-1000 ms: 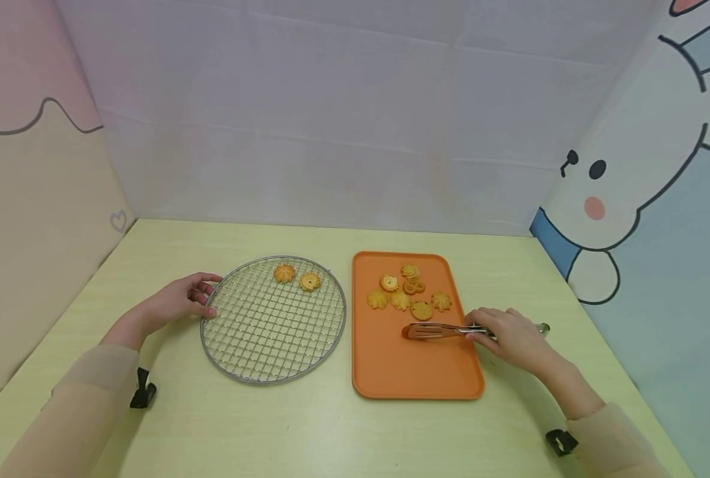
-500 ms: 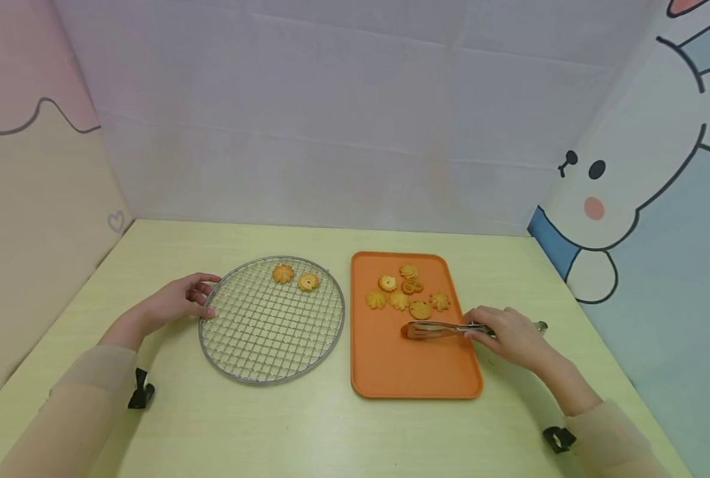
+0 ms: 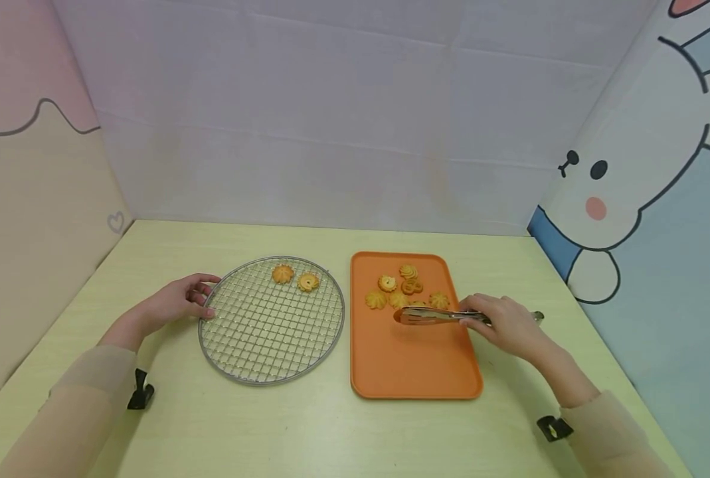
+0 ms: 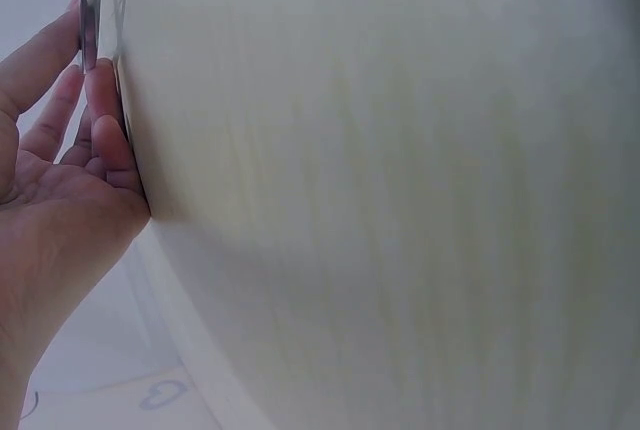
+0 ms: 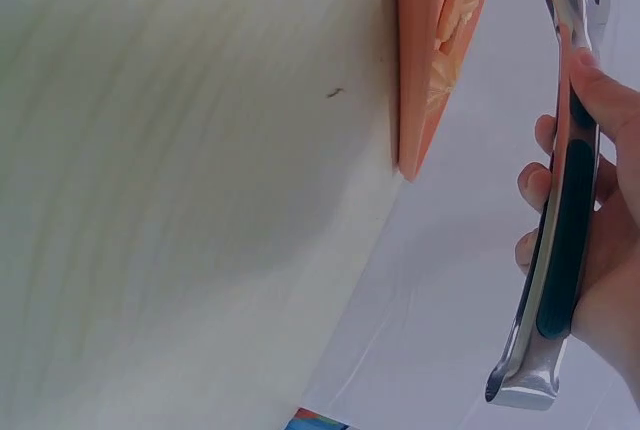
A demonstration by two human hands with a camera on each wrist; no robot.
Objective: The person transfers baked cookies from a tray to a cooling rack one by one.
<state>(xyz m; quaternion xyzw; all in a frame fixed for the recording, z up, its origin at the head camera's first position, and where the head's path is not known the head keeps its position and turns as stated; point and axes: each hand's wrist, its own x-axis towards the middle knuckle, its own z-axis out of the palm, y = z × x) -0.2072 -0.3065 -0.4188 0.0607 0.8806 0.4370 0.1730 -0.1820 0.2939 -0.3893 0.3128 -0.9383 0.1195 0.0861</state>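
Observation:
In the head view a round wire cooling rack (image 3: 271,338) lies on the left, bearing two cookies, a ridged one (image 3: 282,273) and a ring-shaped one (image 3: 308,282). My left hand (image 3: 178,305) holds the rack's left rim between thumb and fingers; the left wrist view shows the rim (image 4: 90,10) edge-on between them. My right hand (image 3: 507,323) grips metal food tongs (image 3: 432,316) above an orange tray (image 3: 414,365). The tongs' tips partly cover a round cookie (image 3: 418,305). Dark grip pads (image 5: 568,240) line the tongs' handles in the right wrist view.
Several more cookies lie in the far half of the tray, among them a pretzel-shaped one (image 3: 412,286) and a flower-shaped one (image 3: 376,300). Rack and tray stand apart on a pale table (image 3: 259,431). A pale wall (image 3: 331,133) rises behind the table.
My right hand has moved the tongs away from me and slightly left over the tray, so they now overlap the round cookie. My left hand and the rack have stayed put.

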